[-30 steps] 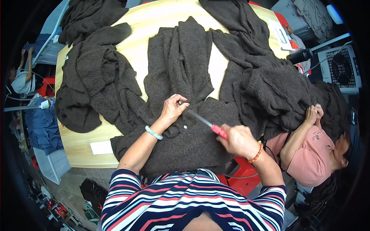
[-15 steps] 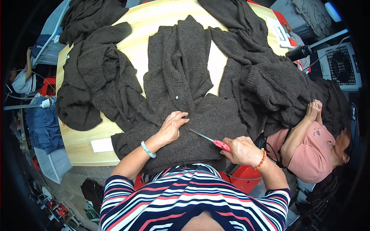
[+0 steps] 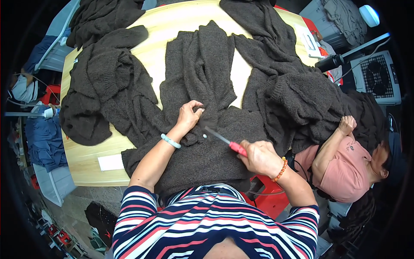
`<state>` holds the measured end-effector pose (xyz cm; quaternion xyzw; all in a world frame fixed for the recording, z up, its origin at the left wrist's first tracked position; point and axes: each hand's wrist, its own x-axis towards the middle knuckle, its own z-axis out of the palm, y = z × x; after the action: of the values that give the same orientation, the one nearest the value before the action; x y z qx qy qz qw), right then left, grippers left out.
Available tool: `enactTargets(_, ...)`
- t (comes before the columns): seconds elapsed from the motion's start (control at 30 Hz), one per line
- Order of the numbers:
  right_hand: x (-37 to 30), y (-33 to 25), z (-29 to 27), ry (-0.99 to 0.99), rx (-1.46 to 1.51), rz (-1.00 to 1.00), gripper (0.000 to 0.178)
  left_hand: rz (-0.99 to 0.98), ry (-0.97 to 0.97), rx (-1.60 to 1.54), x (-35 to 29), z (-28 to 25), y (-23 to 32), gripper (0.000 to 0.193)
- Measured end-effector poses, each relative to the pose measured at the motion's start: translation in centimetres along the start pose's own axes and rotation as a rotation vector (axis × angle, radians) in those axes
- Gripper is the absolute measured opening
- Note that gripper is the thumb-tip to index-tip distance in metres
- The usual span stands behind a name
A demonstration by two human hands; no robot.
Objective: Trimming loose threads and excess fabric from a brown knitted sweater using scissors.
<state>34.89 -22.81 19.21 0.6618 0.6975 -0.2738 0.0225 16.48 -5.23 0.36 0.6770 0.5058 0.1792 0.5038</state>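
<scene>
A dark brown knit sweater [image 3: 215,155] lies spread at the table's near edge, covering my lap side. My left hand [image 3: 189,117], with a pale bangle at the wrist, pinches a fold of this knit near its middle. My right hand [image 3: 264,159], wearing an orange bead bracelet, is closed around a red-handled tool [image 3: 236,147] with a thin metal shaft. I cannot make out the exact kind of tool. Its tip points up and left at the knit, just below and right of my left fingers. A small pale shiny spot [image 3: 205,136] shows on the knit beside the tip.
More dark brown knits lie in piles at the left [image 3: 108,82] and right [image 3: 302,95] of the wooden table [image 3: 86,159]. A white card [image 3: 111,163] rests at the near left. A co-worker in a pink top [image 3: 345,172] sits at the right, near a black cylindrical lamp part [image 3: 330,63].
My left hand has gone from lying on the knit to pinching and lifting it, a little farther up. The tool in my right hand has moved slightly left and up, toward those fingers.
</scene>
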Motion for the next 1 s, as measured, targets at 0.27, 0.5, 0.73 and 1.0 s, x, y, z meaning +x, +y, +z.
enactTargets(0.27, -1.5, 0.3, -0.3, -0.102, 0.094, -0.023, 0.023, 0.396, -0.126, 0.362, -7.6, -0.3, 0.8, 0.030)
enactTargets(0.5, -1.3, -0.5, -0.6, -0.123, 0.119, -0.001, 0.026, 0.288, -0.072, 0.094, -8.7, -1.3, 1.0, 0.037)
enactTargets(0.73, 2.0, -4.5, -1.2, 0.006, 0.649, -0.255, 0.022, 0.285, 0.049, -0.305, -15.6, -4.0, 6.4, 0.040)
enactTargets(1.0, 6.2, -18.1, 0.2, -0.273, 1.043, -0.564, 0.023, 0.384, 0.084, -1.036, -25.7, -7.1, 5.9, 0.091)
